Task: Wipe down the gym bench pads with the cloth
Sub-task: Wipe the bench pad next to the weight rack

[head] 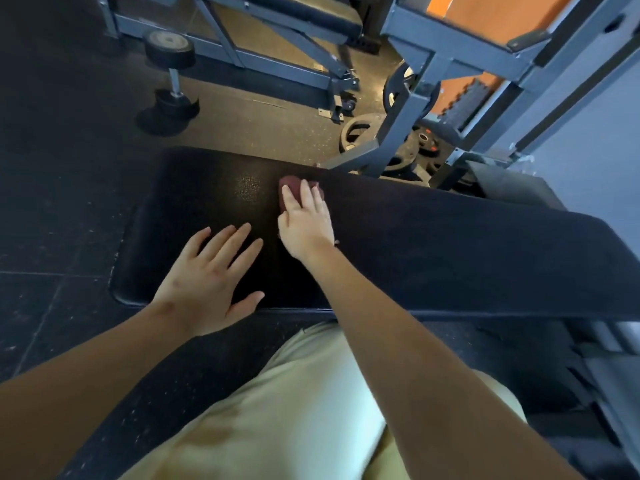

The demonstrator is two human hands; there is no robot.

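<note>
My pale trousers (294,410) fill the bottom of the view, closest of all, with both bare forearms reaching forward over them to the black bench pad (433,258). The pad lies across in front of me, its rounded end to my left and its length running off to my right.

My left hand (211,278) lies flat on the near part of the pad, fingers spread and straight, thumb out to the side, gripping nothing. My right hand (306,226) is further forward, palm down, its straight fingers pressing on the dark red cloth (289,184). The cloth sits bunched under those fingertips, close to the pad's far edge, with only its front and left side showing past my fingers. I press it down; my fingers are not curled round it. The two hands are near each other but not touching.

A patch of light shines on the pad just left of the cloth.

Beyond the pad, on the dark rubber floor (52,202), a dumbbell (171,74) stands on end. Weight plates (360,131) lie by the foot of a grey steel frame (446,60), and another bench (298,15) stands further back.
</note>
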